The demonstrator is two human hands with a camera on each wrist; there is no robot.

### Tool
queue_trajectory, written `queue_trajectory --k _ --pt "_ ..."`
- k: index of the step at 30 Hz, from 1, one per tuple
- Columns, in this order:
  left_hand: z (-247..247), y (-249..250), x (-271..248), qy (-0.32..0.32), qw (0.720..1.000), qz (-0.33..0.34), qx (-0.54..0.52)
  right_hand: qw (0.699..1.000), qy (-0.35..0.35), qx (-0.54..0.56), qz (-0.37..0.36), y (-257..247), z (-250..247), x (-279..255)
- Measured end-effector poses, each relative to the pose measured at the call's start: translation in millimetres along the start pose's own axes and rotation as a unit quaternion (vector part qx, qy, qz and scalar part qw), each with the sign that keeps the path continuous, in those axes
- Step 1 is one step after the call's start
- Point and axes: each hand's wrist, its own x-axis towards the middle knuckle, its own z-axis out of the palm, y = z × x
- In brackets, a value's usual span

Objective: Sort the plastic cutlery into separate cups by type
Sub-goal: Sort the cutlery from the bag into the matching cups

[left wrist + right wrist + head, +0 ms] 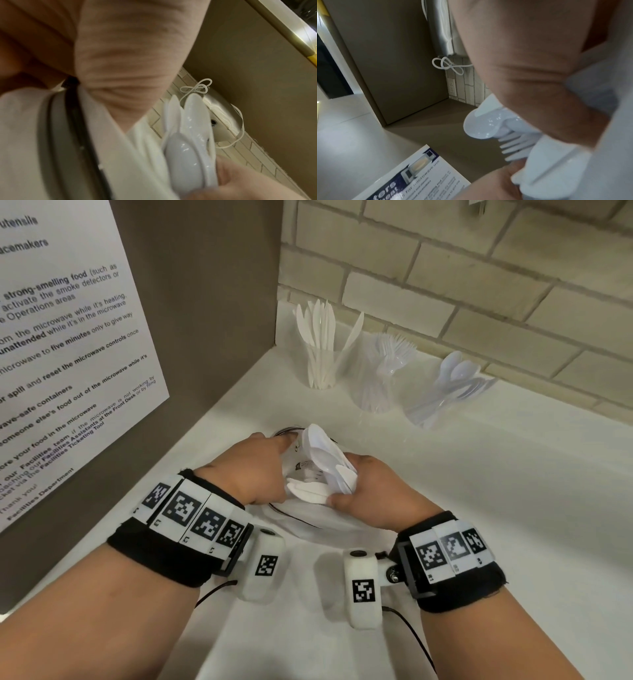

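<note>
Nearest us, both our hands work over a white bowl (301, 518) that sits toward the near left part of the counter (479, 508). Our right hand (373, 491) has its fingers curled round a mixed bundle of white cutlery (329, 467), thumb low at the near side; the right wrist view shows spoon bowls (481, 127) and fork tines (513, 147) together in that grip, so the bundle is not yet sorted. Our left hand (253, 470) reaches in from the left with its fingers bent toward the same bundle and the bowl's far rim; whether they pinch a piece or only steady it we cannot tell, since the left wrist view is blurred and mostly palm. The bundle's long axis runs from the right palm up and away to the left, heads fanned toward the left fingers, so we judge the left hand the nearer one for drawing out a single piece while the right holds the rest. Farther back, near the counter's far edge against the brick wall (479, 268), three clear cups stand in a row: the knife cup (322, 361) at left, the fork cup (380, 381) in the middle, and the spoon cup (442, 395) at right, leaning. All three lie beyond and to the right of the bundle, well apart from it. A printed microwave notice (68, 337) hangs on the side panel at left.
</note>
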Motion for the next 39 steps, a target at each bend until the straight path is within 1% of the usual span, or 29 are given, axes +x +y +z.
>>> queue_trajectory --k 3,6,7,10,11,12,13,14,15,16,17,18,19,20,21,22,23,25,27,29,30,31,32,33,34,35,36,37,39 --pt "1.4 -2.3 1.1 -0.003 1.000 -0.010 -0.003 0.991 0.013 0.130 0.018 -2.3 -1.3 -2.0" --pt "5.1 -1.7 1.3 -0.011 1.000 0.007 -0.015 0.972 0.064 0.224 0.016 -8.0 1.0 4.1" --pt "5.8 -2.1 1.1 -0.016 0.999 0.015 -0.029 0.962 0.088 0.259 0.015 -11.9 0.2 6.2" --pt "-3.6 -4.0 -10.0 -0.043 0.996 0.000 -0.073 0.907 0.153 0.393 0.000 -22.9 -9.9 11.3" --pt "-10.7 -5.0 -15.8 -0.036 0.996 -0.003 -0.083 0.893 0.163 0.419 -0.011 -25.9 -15.1 12.7" --pt "-18.5 -4.5 -21.3 -0.001 0.995 0.008 -0.098 0.883 0.169 0.438 -0.023 -28.5 -19.6 14.1" --pt "-24.5 -3.4 -25.5 0.063 0.989 0.028 -0.128 0.872 0.173 0.457 -0.036 -31.3 -24.3 15.2" --pt "-27.5 -1.3 -27.3 0.143 0.971 0.050 -0.185 0.856 0.176 0.483 -0.047 -34.5 -29.2 16.8" --pt "-28.6 2.0 -28.7 0.206 0.937 0.064 -0.273 0.838 0.179 0.512 -0.056 -39.2 -34.6 18.1" --pt "-27.8 6.5 -28.9 0.226 0.887 0.069 -0.396 0.819 0.182 0.540 -0.063 -44.1 -39.7 20.1" --pt "-25.5 11.4 -28.4 0.189 0.825 0.068 -0.528 0.803 0.186 0.562 -0.071 -49.5 -44.8 22.0" --pt "-22.7 16.0 -27.8 0.116 0.761 0.060 -0.636 0.788 0.192 0.579 -0.082 -55.3 -49.0 23.8" --pt "-18.6 18.7 -25.5 0.034 0.700 0.046 -0.712 0.777 0.198 0.590 -0.094 -61.5 -52.4 26.3" --pt "-15.9 20.5 -23.9 -0.040 0.657 0.027 -0.753 0.770 0.205 0.594 -0.105 -67.1 -54.6 28.8" --pt "-14.2 21.0 -21.6 -0.097 0.626 0.007 -0.773 0.768 0.212 0.594 -0.114 -73.1 -55.6 30.5" --pt "-14.3 22.6 -20.4 -0.137 0.602 -0.008 -0.787 0.768 0.218 0.590 -0.121 -78.3 -55.0 31.8" --pt "-15.0 22.4 -17.9 -0.162 0.581 -0.016 -0.798 0.771 0.223 0.582 -0.128 -82.3 -53.2 32.9" --pt "-18.5 24.1 -15.8 -0.183 0.545 -0.005 -0.818 0.782 0.237 0.561 -0.133 -85.6 -45.4 35.6" --pt "-21.3 25.6 -12.7 -0.186 0.511 0.011 -0.839 0.806 0.245 0.526 -0.117 -85.1 -34.2 37.4" --pt "-24.0 26.1 -8.8 -0.177 0.496 0.023 -0.850 0.830 0.240 0.494 -0.093 -84.1 -24.1 37.0" --pt "-25.8 26.3 -6.8 -0.172 0.497 0.025 -0.850 0.835 0.234 0.491 -0.084 -82.9 -20.8 36.2" --pt "-27.0 25.7 -3.9 -0.173 0.508 0.027 -0.843 0.837 0.227 0.492 -0.077 -81.3 -19.3 36.0" --pt "-28.0 24.7 -1.4 -0.180 0.531 0.025 -0.828 0.838 0.222 0.493 -0.073 -79.5 -19.5 35.6" --pt "-28.7 22.9 -0.3 -0.183 0.566 0.023 -0.803 0.838 0.219 0.495 -0.070 -78.1 -21.0 34.8" --pt "-30.5 20.8 0.8 -0.174 0.602 0.028 -0.779 0.837 0.213 0.498 -0.070 -76.4 -23.1 34.0" --pt "-33.3 18.9 2.0 -0.150 0.621 0.047 -0.767 0.839 0.200 0.501 -0.073 -73.9 -25.2 33.2" --pt "-37.9 17.8 2.6 -0.117 0.626 0.080 -0.767 0.844 0.179 0.499 -0.077 -71.8 -26.4 32.1" --pt "-44.3 17.3 2.3 -0.079 0.618 0.121 -0.772 0.854 0.155 0.491 -0.079 -69.5 -26.5 30.4" --pt "-58.5 18.1 3.1 -0.004 0.592 0.194 -0.782 0.886 0.095 0.448 -0.070 -63.7 -22.4 27.2"
